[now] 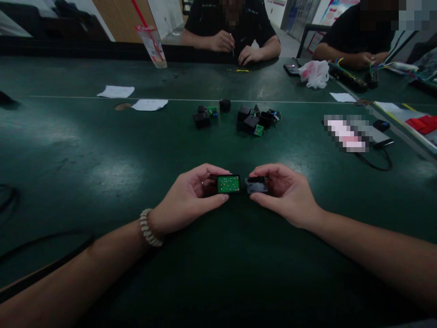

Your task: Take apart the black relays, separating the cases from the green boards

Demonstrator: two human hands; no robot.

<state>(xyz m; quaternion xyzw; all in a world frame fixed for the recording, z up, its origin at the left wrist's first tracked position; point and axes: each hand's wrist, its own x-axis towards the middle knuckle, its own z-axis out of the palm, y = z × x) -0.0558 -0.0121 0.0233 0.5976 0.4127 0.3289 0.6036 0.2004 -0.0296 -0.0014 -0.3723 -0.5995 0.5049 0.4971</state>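
My left hand (194,189), with a beaded bracelet at the wrist, is closed around a black-edged green circuit board (228,184) whose solder-dotted face is turned up. Just to its right, my right hand (287,193) grips a small dark plastic cover (256,185) between thumb and fingers. A narrow gap separates the two pieces, which are held close above the dark green table (225,255). Parts of both pieces are hidden by my fingers.
Beyond my hands lie black casings (251,122), another dark casing (202,120) and small green boards (258,130). White papers (150,105), a drink cup (155,48), a plastic bag (314,74) and a phone-like object (346,133) are farther out. Two people sit opposite.
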